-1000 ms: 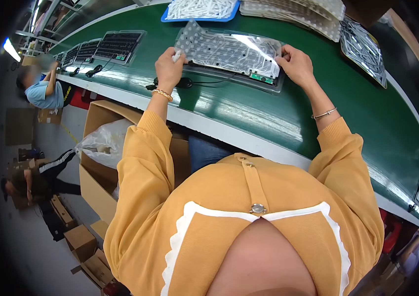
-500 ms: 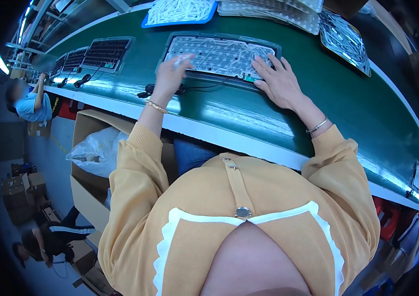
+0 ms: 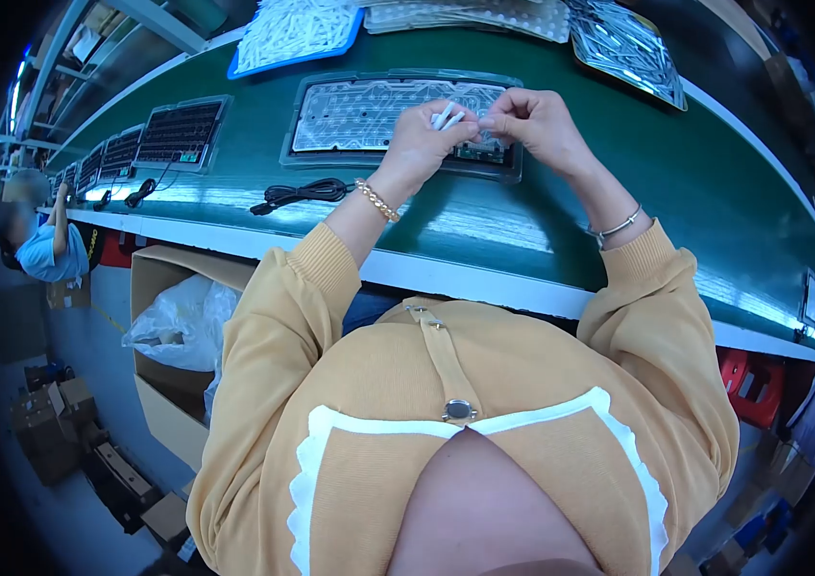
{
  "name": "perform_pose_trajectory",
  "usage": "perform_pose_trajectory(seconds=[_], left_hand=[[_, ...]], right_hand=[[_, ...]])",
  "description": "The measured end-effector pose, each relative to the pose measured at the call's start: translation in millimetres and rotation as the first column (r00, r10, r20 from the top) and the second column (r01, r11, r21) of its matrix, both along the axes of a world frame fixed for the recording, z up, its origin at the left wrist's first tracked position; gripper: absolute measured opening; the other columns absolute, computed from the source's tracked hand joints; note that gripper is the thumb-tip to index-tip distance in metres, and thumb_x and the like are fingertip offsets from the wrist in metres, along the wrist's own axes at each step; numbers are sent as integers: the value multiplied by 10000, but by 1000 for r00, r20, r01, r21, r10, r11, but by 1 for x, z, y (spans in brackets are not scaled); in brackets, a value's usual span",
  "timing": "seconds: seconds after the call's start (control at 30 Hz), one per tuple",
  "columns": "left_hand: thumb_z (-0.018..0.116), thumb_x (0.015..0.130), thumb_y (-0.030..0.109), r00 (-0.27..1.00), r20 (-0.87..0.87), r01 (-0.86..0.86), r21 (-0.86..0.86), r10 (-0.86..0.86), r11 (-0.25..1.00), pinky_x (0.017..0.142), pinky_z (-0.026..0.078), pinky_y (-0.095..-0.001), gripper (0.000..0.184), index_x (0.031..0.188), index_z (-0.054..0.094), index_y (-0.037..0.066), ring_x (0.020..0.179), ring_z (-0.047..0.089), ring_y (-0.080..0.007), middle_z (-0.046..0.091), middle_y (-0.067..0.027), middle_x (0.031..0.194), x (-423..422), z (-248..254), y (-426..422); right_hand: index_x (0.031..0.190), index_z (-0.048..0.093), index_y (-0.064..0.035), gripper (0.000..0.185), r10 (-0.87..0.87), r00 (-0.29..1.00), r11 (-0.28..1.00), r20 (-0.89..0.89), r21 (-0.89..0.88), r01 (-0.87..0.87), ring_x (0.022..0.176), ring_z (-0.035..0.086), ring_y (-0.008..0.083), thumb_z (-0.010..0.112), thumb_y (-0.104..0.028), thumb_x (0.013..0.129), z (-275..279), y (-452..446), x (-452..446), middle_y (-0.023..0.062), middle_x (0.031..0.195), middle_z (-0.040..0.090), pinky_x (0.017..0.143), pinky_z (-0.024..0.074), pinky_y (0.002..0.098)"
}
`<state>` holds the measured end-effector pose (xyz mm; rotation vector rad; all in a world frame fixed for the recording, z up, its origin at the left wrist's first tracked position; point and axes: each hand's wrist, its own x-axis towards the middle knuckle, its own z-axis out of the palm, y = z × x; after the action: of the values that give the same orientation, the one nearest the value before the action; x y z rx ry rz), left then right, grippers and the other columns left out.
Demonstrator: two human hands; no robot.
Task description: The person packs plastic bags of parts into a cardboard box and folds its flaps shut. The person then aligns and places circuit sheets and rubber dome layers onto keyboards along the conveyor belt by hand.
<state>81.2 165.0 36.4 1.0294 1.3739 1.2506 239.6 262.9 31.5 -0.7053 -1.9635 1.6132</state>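
An opened keyboard [image 3: 348, 117], its clear circuit sheet with pale traces showing, lies on the green work surface in front of me. My left hand [image 3: 419, 144] is closed over its right half, with a couple of small white plastic pieces [image 3: 447, 117] sticking out between the fingers. Close beside it, my right hand [image 3: 544, 130] is pinched, its fingertips almost meeting the left ones. Whatever sits in that pinch is hidden or too small to name. Below the keyboard rests a bundled black cable [image 3: 304, 194].
At the back stand a blue tray [image 3: 350, 40] of white plastic pieces, stacked bumpy sheets [image 3: 484, 19] and a tray of metallic strips [image 3: 628, 48]. More keyboards [image 3: 182, 132] line the left, where another person [image 3: 57, 245] works. An open cardboard box [image 3: 172, 403] stands below the edge.
My left hand has moved right with the white pieces. My right hand has lifted from the keyboard's right end and come in to a pinch beside it.
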Motion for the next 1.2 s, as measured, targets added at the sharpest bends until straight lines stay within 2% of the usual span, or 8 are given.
perform_pose_trajectory(seconds=[0.13,0.23,0.27,0.33,0.47,0.63,1.0,1.2], left_hand=[[637,802,112,980,-199,8,167,26,986,549,425,-221,101,896,632,75,634,564,-68,641,-31,755,5,-20,3],[606,736,66,537,-826,175,306,169,936,569,485,-294,81,804,632,102,641,618,-244,632,-70,752,17,-22,-6],[606,736,66,540,-825,180,306,166,935,569,485,-294,81,804,632,102,641,618,-244,632,-70,752,17,-25,-6],[565,714,41,305,-919,397,360,248,844,551,478,-309,148,827,629,113,614,603,-231,588,-48,734,17,-33,-4],[537,703,37,261,-923,460,378,284,804,551,483,-309,267,936,628,131,649,595,-217,541,-41,797,18,-29,-15],[520,719,-19,181,-974,440,202,134,875,553,495,-325,462,1141,582,159,682,606,-223,534,-52,941,16,-25,-26],[533,732,2,174,-980,485,174,101,857,560,491,-315,447,1162,561,120,687,595,-201,511,-61,941,11,-24,-25],[533,725,25,-4,-997,545,58,71,836,583,487,-314,386,1107,551,73,688,603,-205,522,-73,942,10,-7,-19]], right_hand=[[730,628,-8,142,-44,973,986,227,-147,78,535,504,66,670,-136,772,-5,7,21,24,638,594,517,413,193],[628,630,-21,156,-93,940,989,329,-80,126,518,528,80,682,-146,705,-17,8,27,31,576,594,503,411,205],[600,628,-34,167,-134,904,990,406,6,144,515,537,90,698,-166,677,-20,7,28,32,566,598,508,420,219],[586,628,-50,171,-180,874,984,452,85,159,517,543,101,711,-185,651,-22,7,31,32,565,600,520,429,238],[583,630,-85,180,-245,844,969,476,149,198,550,568,132,750,-218,595,-29,12,40,36,572,604,554,439,283],[594,615,-74,214,-239,858,971,455,102,217,566,570,133,779,-212,602,-36,12,45,37,582,602,556,435,286],[591,612,-75,222,-347,774,938,529,181,297,574,562,142,785,-214,596,-21,-3,43,35,599,604,563,437,285],[609,623,-69,217,-182,812,983,555,120,139,582,558,130,785,-213,595,-12,28,48,45,602,603,567,436,280]])
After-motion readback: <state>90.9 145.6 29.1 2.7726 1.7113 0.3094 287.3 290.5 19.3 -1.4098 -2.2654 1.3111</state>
